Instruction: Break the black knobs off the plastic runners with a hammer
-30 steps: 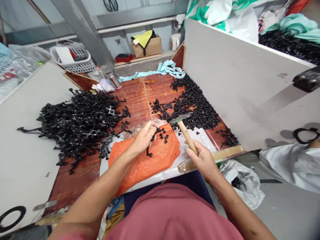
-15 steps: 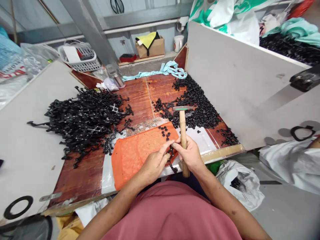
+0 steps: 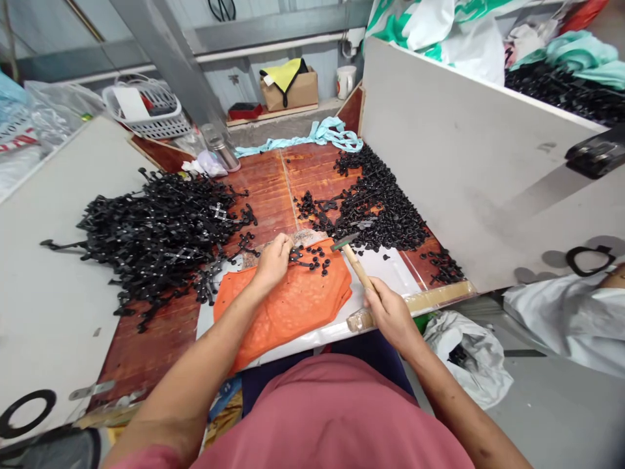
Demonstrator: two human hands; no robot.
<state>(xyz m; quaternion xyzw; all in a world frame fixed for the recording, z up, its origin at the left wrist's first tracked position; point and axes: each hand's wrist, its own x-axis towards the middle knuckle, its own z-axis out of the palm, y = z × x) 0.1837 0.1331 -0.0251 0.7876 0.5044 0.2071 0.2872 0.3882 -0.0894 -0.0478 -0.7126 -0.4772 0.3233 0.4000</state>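
Note:
My right hand (image 3: 391, 314) is wrapped round the wooden handle of a hammer (image 3: 358, 268), whose metal head points forward and left. Over the far edge of an orange cloth (image 3: 288, 309), my left hand (image 3: 274, 260) has its fingers closed on a black jointed plastic part (image 3: 303, 263) that sticks out to the right. The cloth covers the near side of a speckled stone slab (image 3: 312, 236). Several small round black pieces lie on the cloth beside the held part. The exact grip of the left fingertips is hidden.
A large heap of black jointed parts (image 3: 161, 241) lies left; a pile of small black pieces (image 3: 385, 202) lies right. Pale boards (image 3: 463, 156) wall both sides. At the back are a flask (image 3: 222, 148), a basket (image 3: 146, 111) and a light-blue cloth strip (image 3: 327, 135).
My left hand has moved forward and left, to the cloth's far edge, with the black part. My right hand has dropped slightly right, and the hammer now tilts left.

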